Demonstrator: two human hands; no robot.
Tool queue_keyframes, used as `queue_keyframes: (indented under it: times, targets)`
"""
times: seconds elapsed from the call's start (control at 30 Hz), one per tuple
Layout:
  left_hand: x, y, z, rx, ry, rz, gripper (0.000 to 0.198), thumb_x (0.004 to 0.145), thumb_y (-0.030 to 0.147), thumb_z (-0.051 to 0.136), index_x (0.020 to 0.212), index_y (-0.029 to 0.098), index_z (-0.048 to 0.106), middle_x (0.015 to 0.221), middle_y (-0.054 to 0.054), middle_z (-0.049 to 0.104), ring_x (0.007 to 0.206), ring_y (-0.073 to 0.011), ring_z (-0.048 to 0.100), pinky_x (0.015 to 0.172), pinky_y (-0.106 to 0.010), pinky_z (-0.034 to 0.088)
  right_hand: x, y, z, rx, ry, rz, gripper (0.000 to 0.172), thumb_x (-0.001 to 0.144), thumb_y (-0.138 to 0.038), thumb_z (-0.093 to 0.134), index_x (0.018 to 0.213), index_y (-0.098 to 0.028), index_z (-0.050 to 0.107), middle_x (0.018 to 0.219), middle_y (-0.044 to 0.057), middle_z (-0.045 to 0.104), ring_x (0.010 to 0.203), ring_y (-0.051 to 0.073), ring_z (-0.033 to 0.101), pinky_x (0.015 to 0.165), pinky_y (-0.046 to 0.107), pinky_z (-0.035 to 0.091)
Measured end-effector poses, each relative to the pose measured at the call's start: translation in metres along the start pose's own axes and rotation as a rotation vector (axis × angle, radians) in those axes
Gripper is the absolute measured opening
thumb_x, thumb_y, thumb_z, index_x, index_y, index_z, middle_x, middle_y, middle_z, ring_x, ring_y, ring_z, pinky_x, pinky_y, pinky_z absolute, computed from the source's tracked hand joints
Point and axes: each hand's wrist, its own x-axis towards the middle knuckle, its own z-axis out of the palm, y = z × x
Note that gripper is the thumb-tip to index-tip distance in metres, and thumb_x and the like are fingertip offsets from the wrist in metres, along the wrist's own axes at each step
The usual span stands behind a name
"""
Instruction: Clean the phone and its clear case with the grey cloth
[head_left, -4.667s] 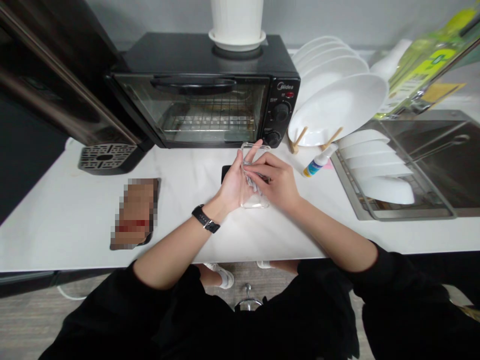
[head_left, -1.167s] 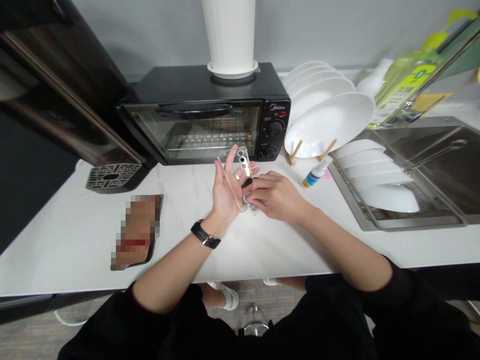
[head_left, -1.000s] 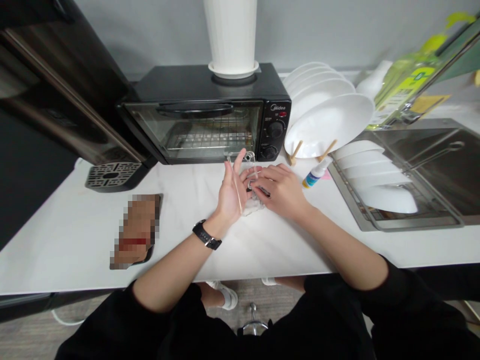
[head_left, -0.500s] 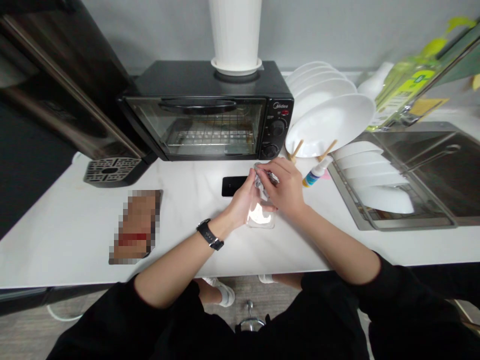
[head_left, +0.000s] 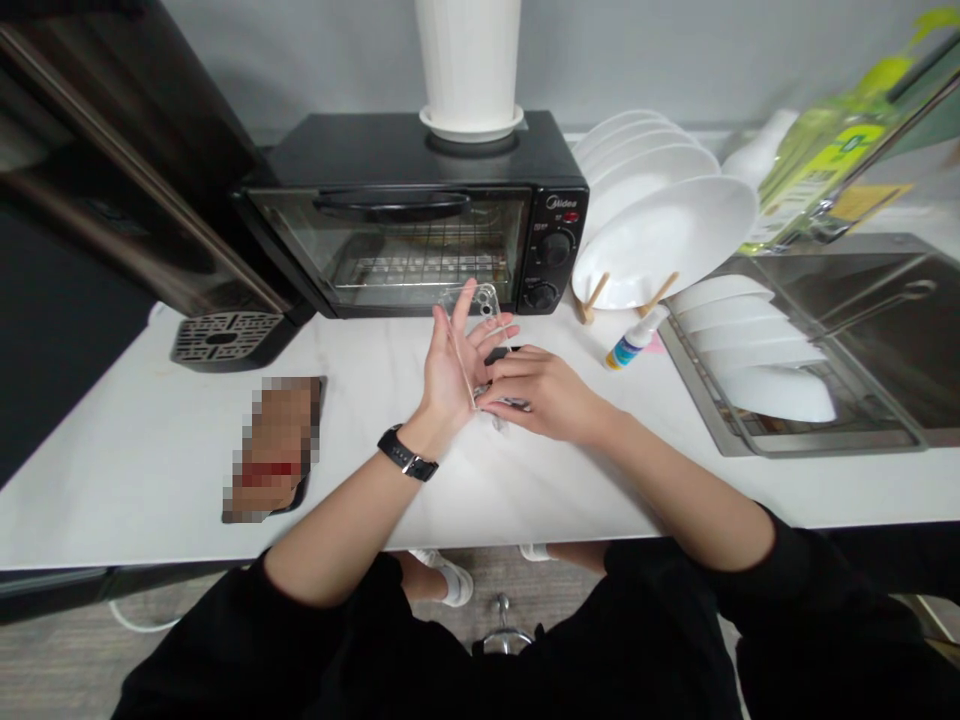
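Note:
A clear phone case (head_left: 487, 300) with camera cutouts stands tilted over my left palm, its far end up in front of the toaster oven. My left hand (head_left: 454, 365) is open, palm up, fingers spread behind the case and thumb along its left edge. My right hand (head_left: 536, 390) pinches the near end of the case. Under those fingers shows part of a crumpled greyish cloth or wipe (head_left: 496, 424), mostly hidden. A black phone (head_left: 501, 354) lies on the counter behind the hands, largely covered. To the right stands a small spray bottle (head_left: 626, 345) with a white top.
At the back is a black toaster oven (head_left: 420, 250) bearing a white pot (head_left: 471, 70). White plates (head_left: 667, 240) stand in a wooden rack, beside a sink (head_left: 750, 440) with bowls. A blurred-out flat object (head_left: 274, 450) lies left, near a dark machine's drip tray (head_left: 220, 340).
The case has swung up from near the counter to a tilted position over my left palm. My left fingers have opened out, and my right hand has moved down to its near end.

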Motion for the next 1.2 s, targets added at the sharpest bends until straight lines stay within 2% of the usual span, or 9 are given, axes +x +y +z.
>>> queue_keyframes:
  times: [0.1, 0.17, 0.27, 0.4, 0.57, 0.73, 0.97, 1.07, 1.2]
  targets:
    - [0.000, 0.002, 0.001, 0.027, 0.013, 0.023, 0.075, 0.105, 0.079, 0.029, 0.170, 0.043, 0.039, 0.123, -0.009, 0.075, 0.122, -0.0263, 0.071, 0.091, -0.034, 0.059, 0.000, 0.001, -0.007, -0.088, -0.068, 0.095, 0.010, 0.102, -0.024, 0.071, 0.097, -0.024, 0.080, 0.109, 0.002, 0.085, 0.097, 0.020, 0.075, 0.087, 0.036, 0.045]
    - [0.000, 0.004, 0.002, 0.050, 0.024, 0.036, 0.074, 0.106, 0.078, 0.026, 0.170, 0.044, 0.039, 0.124, -0.009, 0.075, 0.124, -0.0261, 0.070, 0.089, -0.034, 0.059, 0.000, 0.002, -0.008, -0.169, -0.057, 0.145, 0.013, 0.102, -0.021, 0.068, 0.095, -0.023, 0.079, 0.107, 0.001, 0.085, 0.096, 0.020, 0.074, 0.087, 0.037, 0.043]
    - [0.000, 0.003, 0.002, 0.059, 0.031, 0.021, 0.072, 0.107, 0.077, 0.025, 0.170, 0.045, 0.038, 0.126, -0.008, 0.075, 0.124, -0.0255, 0.070, 0.093, -0.035, 0.058, 0.002, 0.002, -0.006, -0.326, -0.002, 0.222, 0.019, 0.101, -0.020, 0.064, 0.088, -0.022, 0.078, 0.094, 0.004, 0.082, 0.088, 0.021, 0.068, 0.081, 0.039, 0.040]
    - [-0.003, -0.009, 0.004, 0.052, -0.010, -0.063, 0.072, 0.106, 0.076, 0.032, 0.170, 0.044, 0.039, 0.135, -0.008, 0.075, 0.123, -0.0270, 0.070, 0.100, -0.040, 0.058, 0.002, 0.005, -0.004, -0.435, 0.090, 0.326, 0.018, 0.100, -0.019, 0.065, 0.089, -0.021, 0.078, 0.092, 0.006, 0.080, 0.082, 0.022, 0.064, 0.078, 0.039, 0.037]
    - [-0.009, -0.024, 0.011, 0.081, -0.106, -0.242, 0.071, 0.107, 0.073, 0.029, 0.170, 0.040, 0.040, 0.158, -0.011, 0.063, 0.128, -0.0306, 0.068, 0.105, -0.053, 0.059, 0.000, 0.015, -0.007, -0.494, 0.233, 0.451, 0.017, 0.101, -0.022, 0.065, 0.090, -0.021, 0.077, 0.085, 0.006, 0.075, 0.082, 0.024, 0.063, 0.075, 0.038, 0.037]
    - [-0.011, -0.023, 0.015, 0.060, -0.120, -0.339, 0.074, 0.108, 0.073, 0.028, 0.170, 0.036, 0.039, 0.170, -0.015, 0.051, 0.137, -0.0352, 0.063, 0.108, -0.062, 0.057, -0.003, 0.019, -0.004, -0.431, 0.414, 0.486, 0.020, 0.104, -0.028, 0.063, 0.092, -0.022, 0.078, 0.086, 0.005, 0.074, 0.081, 0.024, 0.063, 0.076, 0.038, 0.041]
    - [-0.012, -0.029, 0.017, 0.055, -0.081, -0.372, 0.062, 0.109, 0.068, 0.034, 0.158, 0.035, 0.053, 0.161, -0.012, 0.060, 0.138, -0.0360, 0.064, 0.104, -0.060, 0.061, -0.001, 0.012, 0.002, -0.214, 0.491, 0.444, 0.022, 0.105, -0.031, 0.062, 0.097, -0.021, 0.080, 0.089, 0.007, 0.076, 0.086, 0.024, 0.068, 0.080, 0.040, 0.050]
    - [-0.012, -0.031, 0.018, 0.046, -0.060, -0.369, 0.056, 0.112, 0.063, 0.033, 0.152, 0.033, 0.058, 0.157, -0.009, 0.064, 0.138, -0.0323, 0.065, 0.102, -0.056, 0.063, 0.001, 0.008, 0.002, -0.098, 0.463, 0.412, 0.022, 0.106, -0.031, 0.062, 0.102, -0.022, 0.081, 0.094, 0.007, 0.078, 0.091, 0.024, 0.070, 0.083, 0.040, 0.054]
    - [-0.009, -0.023, 0.014, -0.029, -0.091, -0.231, 0.060, 0.114, 0.060, 0.030, 0.156, 0.029, 0.059, 0.152, -0.007, 0.068, 0.138, -0.0280, 0.067, 0.109, -0.044, 0.060, 0.002, 0.003, 0.004, 0.027, 0.336, 0.318, 0.018, 0.104, -0.031, 0.065, 0.104, -0.024, 0.082, 0.101, 0.006, 0.081, 0.097, 0.023, 0.073, 0.087, 0.041, 0.056]
